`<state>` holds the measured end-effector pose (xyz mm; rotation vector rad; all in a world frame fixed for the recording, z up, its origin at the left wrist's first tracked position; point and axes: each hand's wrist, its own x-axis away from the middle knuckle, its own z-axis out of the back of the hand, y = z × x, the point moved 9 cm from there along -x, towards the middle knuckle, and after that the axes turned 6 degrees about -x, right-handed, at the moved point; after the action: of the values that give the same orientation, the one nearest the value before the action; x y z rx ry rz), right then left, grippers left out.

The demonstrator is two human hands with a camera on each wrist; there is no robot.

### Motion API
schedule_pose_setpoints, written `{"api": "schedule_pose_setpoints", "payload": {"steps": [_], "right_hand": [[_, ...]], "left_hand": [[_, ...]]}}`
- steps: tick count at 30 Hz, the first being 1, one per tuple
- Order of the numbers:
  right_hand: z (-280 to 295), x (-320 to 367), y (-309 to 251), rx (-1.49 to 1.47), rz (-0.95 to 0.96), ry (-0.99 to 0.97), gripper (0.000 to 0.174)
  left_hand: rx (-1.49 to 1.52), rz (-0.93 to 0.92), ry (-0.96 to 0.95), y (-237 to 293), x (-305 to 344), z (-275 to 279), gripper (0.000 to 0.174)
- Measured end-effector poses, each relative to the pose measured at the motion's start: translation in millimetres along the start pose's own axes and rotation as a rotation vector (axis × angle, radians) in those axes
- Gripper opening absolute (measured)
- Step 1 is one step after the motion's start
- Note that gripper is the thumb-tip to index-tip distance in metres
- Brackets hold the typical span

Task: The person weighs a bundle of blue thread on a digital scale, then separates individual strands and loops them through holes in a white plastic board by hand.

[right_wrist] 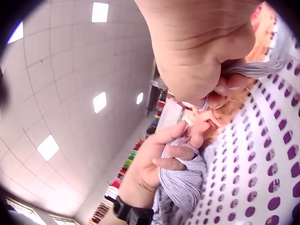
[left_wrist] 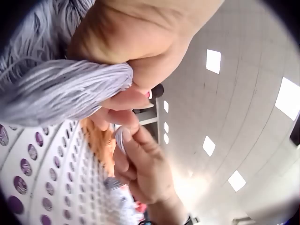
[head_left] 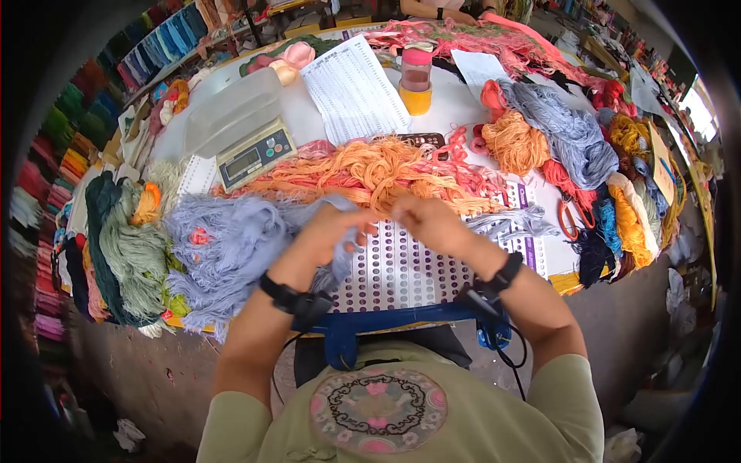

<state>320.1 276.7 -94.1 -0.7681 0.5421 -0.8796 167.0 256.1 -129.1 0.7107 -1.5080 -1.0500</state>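
Observation:
My left hand (head_left: 328,231) grips a thick lavender-grey yarn bundle (left_wrist: 70,91), which loops over the hand and trails left toward a larger heap (head_left: 231,231). In the right wrist view the left hand (right_wrist: 147,164) has its fingers curled round that bundle (right_wrist: 183,185). Close by on the right, my right hand (head_left: 436,224) pinches a thin lavender strand between thumb and fingers, also seen in the left wrist view at the right hand (left_wrist: 147,171). A smaller lavender tail (right_wrist: 260,69) runs out from under the right hand. The hands are close together above the dotted sheet (head_left: 401,270).
Orange yarn (head_left: 378,170) lies just beyond the hands. Behind it are a scale (head_left: 255,154), a printed sheet (head_left: 355,89) and a pink-and-yellow jar (head_left: 416,77). Orange-handled scissors (head_left: 568,220) lie right, beside mixed skeins. Another person's arms (head_left: 436,11) show at the far side.

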Motion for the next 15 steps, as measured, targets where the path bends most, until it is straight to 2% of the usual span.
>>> {"api": "schedule_pose_setpoints", "payload": {"steps": [2, 4, 7, 8, 9, 11, 14, 15], "right_hand": [[-16, -3, 10, 0.051, 0.034, 0.026, 0.008], [-18, -1, 8, 0.094, 0.100, 0.081, 0.008], [-22, -2, 18, 0.023, 0.066, 0.037, 0.008], [-20, -1, 18, 0.019, 0.070, 0.038, 0.008], [-18, 1, 15, -0.012, 0.087, 0.018, 0.008], [-18, 3, 13, -0.048, 0.099, 0.000, 0.008], [-12, 3, 7, -0.101, 0.138, 0.018, 0.009], [-12, 1, 10, -0.094, 0.049, 0.004, 0.009]], "left_hand": [[-0.138, 0.008, 0.004, -12, -14, -15, 0.023], [-0.505, -0.051, 0.139, -8, -16, -15, 0.020], [-0.605, -0.046, 0.182, -14, -17, -12, 0.019], [-0.484, -0.089, 0.173, -14, -14, -15, 0.015], [-0.491, -0.091, 0.175, -8, -11, -15, 0.015], [-0.117, -0.038, 0.141, -11, -8, -18, 0.010], [0.028, 0.048, 0.097, -19, -11, -22, 0.006], [0.027, 0.048, 0.094, -19, -12, -22, 0.006]]}}
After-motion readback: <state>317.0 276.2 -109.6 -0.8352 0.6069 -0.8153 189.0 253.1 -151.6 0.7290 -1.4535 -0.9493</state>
